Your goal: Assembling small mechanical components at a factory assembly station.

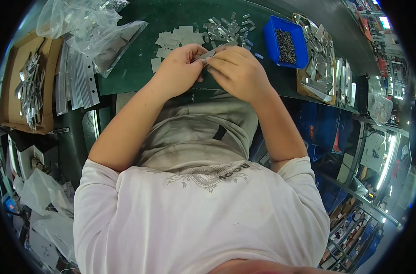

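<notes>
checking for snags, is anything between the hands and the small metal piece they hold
Nothing visible: the left hand and right hand both touch the small metal piece, partly hiding it. Loose silvery pieces lie beyond it.

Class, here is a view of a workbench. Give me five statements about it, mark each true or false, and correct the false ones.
1. The blue bin holds many small dark parts. True.
2. The person's two hands are far apart. False: the left hand and right hand are close together, with a small grey piece at their fingers.
3. The flat pale plates lie to the right of the scattered small shiny pieces. False: they lie to the left of the small shiny pieces.
4. The cardboard box at the far left holds metal pieces. True.
5. The person wears gloves. False: both hands are bare.
</notes>
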Demonstrator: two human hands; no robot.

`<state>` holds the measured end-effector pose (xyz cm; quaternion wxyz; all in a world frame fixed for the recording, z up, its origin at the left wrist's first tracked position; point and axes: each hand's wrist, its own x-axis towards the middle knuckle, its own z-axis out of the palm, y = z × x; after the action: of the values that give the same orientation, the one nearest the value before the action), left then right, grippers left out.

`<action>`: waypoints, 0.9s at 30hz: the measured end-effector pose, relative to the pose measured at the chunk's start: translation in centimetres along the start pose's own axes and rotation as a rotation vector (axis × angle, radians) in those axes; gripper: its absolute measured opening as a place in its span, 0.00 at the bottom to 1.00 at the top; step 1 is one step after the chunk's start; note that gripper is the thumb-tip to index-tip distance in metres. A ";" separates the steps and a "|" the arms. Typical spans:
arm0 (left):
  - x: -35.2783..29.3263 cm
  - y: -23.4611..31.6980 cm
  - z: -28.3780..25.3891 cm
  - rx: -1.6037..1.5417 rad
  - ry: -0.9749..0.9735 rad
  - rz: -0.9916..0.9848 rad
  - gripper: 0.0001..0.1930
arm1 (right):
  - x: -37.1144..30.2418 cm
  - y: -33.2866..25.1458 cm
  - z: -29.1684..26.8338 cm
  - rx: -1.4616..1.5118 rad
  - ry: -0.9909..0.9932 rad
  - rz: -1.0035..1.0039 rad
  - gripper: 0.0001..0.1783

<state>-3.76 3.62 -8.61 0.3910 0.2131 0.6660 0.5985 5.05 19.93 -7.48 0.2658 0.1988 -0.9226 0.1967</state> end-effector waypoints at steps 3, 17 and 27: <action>0.0 -0.4 -0.1 0.003 -0.005 0.025 0.12 | 0.0 -0.2 -0.4 -0.028 -0.049 -0.037 0.15; 0.1 -0.5 -0.3 -0.012 -0.012 0.029 0.11 | -0.6 0.7 -0.7 -0.018 -0.073 0.120 0.13; 0.1 -0.2 -0.4 -0.002 0.004 -0.009 0.13 | -0.2 0.2 -0.9 -0.021 -0.014 0.129 0.12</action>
<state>-4.10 3.37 -8.87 0.3925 0.2086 0.6671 0.5978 5.48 20.57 -6.98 0.2482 0.1377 -0.9373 0.2022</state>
